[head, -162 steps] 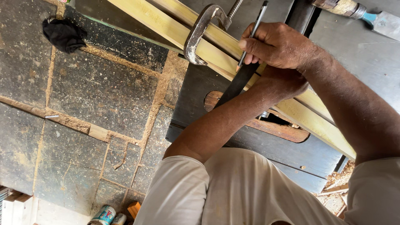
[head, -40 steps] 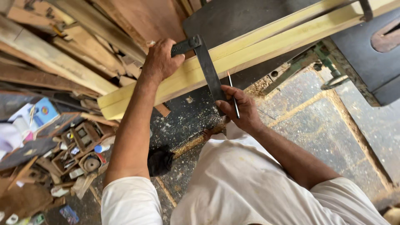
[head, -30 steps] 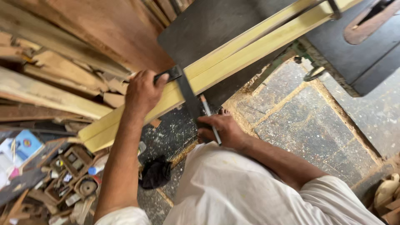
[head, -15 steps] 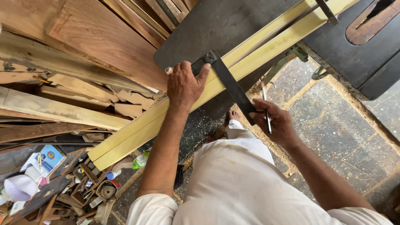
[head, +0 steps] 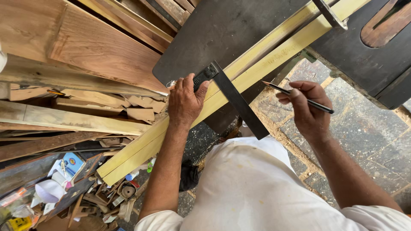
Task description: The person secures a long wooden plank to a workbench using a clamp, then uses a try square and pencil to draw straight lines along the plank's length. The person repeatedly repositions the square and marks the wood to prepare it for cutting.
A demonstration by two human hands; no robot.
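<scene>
Across the long pale yellow wooden strips [head: 239, 83] lies a dark metal try square [head: 233, 98], its blade hanging off their near edge. The left hand [head: 185, 100] presses flat, fingers curled on the square's stock. Just right of the blade, the right hand [head: 306, 109] pinches a thin dark pencil [head: 297, 97], tip near the strips.

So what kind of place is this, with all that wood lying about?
Most likely a carpentry workshop. The left hand presses a try square on long pale planks, the right hand holds a pencil, and offcut boards are stacked beside a dark machine table.
</scene>
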